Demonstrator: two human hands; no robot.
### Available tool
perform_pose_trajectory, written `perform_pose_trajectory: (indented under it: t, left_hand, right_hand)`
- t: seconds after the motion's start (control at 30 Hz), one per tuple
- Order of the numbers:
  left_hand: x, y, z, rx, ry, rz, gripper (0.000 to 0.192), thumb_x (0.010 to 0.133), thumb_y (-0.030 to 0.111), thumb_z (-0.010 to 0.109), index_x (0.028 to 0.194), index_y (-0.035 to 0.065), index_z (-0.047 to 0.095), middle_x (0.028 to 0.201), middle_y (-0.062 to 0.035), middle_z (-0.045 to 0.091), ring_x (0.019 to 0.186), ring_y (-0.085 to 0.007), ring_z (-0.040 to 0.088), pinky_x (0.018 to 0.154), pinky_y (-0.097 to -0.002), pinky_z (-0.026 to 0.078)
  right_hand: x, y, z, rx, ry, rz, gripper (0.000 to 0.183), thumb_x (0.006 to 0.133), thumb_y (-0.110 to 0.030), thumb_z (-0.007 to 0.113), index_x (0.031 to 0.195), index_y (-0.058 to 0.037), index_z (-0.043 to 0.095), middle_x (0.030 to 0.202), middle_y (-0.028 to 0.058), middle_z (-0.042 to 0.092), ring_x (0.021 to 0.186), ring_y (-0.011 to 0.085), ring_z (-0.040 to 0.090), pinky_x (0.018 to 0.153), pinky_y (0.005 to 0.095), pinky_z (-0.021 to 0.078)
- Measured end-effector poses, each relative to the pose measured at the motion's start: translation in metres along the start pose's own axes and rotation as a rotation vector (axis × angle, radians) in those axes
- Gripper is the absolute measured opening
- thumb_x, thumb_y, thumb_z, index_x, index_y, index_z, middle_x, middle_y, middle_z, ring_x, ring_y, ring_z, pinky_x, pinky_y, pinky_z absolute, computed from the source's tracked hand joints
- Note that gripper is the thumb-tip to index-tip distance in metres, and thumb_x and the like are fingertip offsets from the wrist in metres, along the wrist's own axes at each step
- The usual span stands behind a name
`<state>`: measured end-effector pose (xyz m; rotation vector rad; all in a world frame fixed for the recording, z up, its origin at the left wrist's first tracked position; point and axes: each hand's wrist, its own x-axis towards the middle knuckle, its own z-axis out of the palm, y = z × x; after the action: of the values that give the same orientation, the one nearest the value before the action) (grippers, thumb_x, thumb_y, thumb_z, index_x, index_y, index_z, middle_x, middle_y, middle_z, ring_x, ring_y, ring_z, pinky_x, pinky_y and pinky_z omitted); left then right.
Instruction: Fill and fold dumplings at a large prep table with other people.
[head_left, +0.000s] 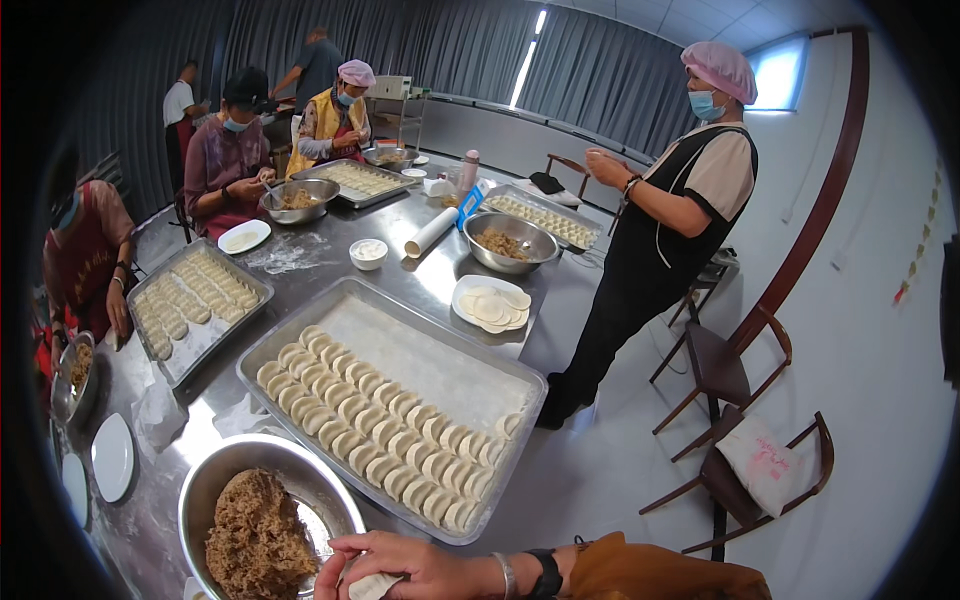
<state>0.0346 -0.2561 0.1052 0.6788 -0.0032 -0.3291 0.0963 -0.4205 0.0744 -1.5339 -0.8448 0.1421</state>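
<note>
At the lower edge my right hand (416, 561) pinches a pale half-moon dumpling (372, 587), partly cut off by the frame. My left hand is out of view. Just left of my right hand stands a steel bowl (196, 480) holding a mound of brown minced filling (255, 532). Beyond the bowl lies a large metal tray (442, 330) with several rows of crescent dumplings (382, 429) on its near part. One dumpling (510, 425) lies apart near the tray's right rim. The tray's far part shows a bare, floured surface.
A plate of round wrappers (489, 301), a filling bowl (511, 241) and a flour bowl (368, 253) stand beyond the tray. Another dumpling tray (199, 296) is at left. A person (667, 195) stands at right; several others work around the steel table (315, 251). Chairs (720, 367) line the right wall.
</note>
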Motion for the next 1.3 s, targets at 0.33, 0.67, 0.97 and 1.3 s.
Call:
perform_pose_trajectory:
  t: [0.33,0.67,0.97,1.3]
  left_hand:
    - [-0.030,0.039,-0.044,0.002,-0.013,0.307,0.047,0.091,0.029,0.049,0.126,-0.0013,0.040,0.128,-0.0216,0.043,0.117,-0.0363,0.043,0.098,-0.0463,0.037]
    - [-0.072,0.067,-0.103,-0.145,0.095,0.568,0.043,0.093,0.031,0.043,0.124,-0.0001,0.043,0.120,-0.0198,0.052,0.105,-0.0315,0.055,0.092,-0.0462,0.042]
    - [-0.070,0.064,-0.091,-0.037,0.246,0.559,0.037,0.093,0.031,0.046,0.119,0.0043,0.048,0.112,-0.0131,0.055,0.095,-0.0243,0.055,0.083,-0.0411,0.047]
    - [-0.056,0.064,-0.085,0.003,0.362,0.528,0.029,0.092,0.028,0.049,0.109,0.0055,0.051,0.110,-0.0130,0.056,0.089,-0.0229,0.055,0.078,-0.0368,0.046]
  right_hand:
    - [-0.011,0.000,-0.099,0.292,0.226,0.476,0.028,0.086,-0.005,0.054,0.113,-0.0030,0.057,0.088,0.0015,0.063,0.072,0.0053,0.057,0.064,0.0199,0.0477]
    - [-0.014,0.041,-0.241,-0.029,0.793,0.505,0.025,0.084,-0.013,0.055,0.106,-0.0011,0.053,0.082,0.0062,0.062,0.063,0.0121,0.060,0.056,0.0249,0.0515]
    - [0.017,0.085,-0.280,-0.186,0.748,0.648,0.019,0.080,-0.012,0.060,0.097,-0.0031,0.058,0.080,0.0029,0.063,0.062,0.0067,0.058,0.049,0.0193,0.0460]
    - [-0.031,0.065,-0.257,-0.424,0.092,0.731,0.017,0.076,-0.014,0.061,0.088,-0.0032,0.063,0.077,-0.0004,0.062,0.070,0.0075,0.055,0.065,0.0226,0.0447]
